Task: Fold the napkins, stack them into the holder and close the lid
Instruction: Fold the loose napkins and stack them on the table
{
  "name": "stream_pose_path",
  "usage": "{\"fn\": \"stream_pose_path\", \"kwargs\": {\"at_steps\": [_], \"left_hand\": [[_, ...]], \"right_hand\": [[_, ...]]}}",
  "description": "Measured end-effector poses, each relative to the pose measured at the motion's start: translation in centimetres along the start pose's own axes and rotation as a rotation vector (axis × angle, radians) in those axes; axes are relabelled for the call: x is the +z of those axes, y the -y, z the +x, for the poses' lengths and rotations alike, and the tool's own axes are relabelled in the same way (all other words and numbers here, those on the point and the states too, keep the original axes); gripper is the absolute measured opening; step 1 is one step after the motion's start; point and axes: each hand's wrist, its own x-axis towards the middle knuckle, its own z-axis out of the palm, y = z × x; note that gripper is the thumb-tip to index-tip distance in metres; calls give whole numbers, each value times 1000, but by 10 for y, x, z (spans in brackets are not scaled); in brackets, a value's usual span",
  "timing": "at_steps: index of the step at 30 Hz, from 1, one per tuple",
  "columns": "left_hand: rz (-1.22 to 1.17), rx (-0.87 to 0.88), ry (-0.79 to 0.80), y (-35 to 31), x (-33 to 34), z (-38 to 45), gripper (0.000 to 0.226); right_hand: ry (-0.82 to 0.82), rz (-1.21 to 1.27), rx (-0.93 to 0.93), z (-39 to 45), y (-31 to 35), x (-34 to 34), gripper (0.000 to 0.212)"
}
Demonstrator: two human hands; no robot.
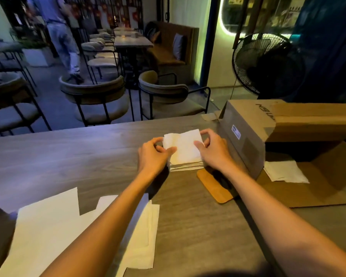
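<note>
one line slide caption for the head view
Both hands, left hand and right hand, pinch the top napkin on a folded stack on the wooden table.

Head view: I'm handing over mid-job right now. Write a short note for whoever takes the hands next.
Left hand: grips the left edge of the folded napkin stack, thumb on top.
Right hand: grips the stack's right edge.
The stack rests on the wooden table, squared between both hands.
Wooden lid lies flat on the table just right of the stack, partly under the right forearm.
Unfolded napkins lie spread near the front left edge; a few more napkins lie on the open cardboard box.
Holder: I cannot make it out.
Done: one stack folded.
Left: fold the rest, load the holder, close the lid.
</note>
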Motion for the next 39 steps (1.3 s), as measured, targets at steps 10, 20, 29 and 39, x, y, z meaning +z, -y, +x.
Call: {"fn": "stream_pose_path", "kwargs": {"at_steps": [10, 20, 29, 39], "left_hand": [[184, 40, -11, 13, -57, -37, 19], [732, 17, 118, 43, -147, -105, 19], [51, 139, 27, 17, -166, -122, 49], [-206, -21, 130, -12, -121, -105, 30]], "right_hand": [[-116, -136, -133, -41, 31, 4, 42], [471, -325, -311, -132, 88, 76, 43], [494, 25, -244, -130, 108, 55, 12], [214, 433, -200, -105, 90, 7, 18]]}}
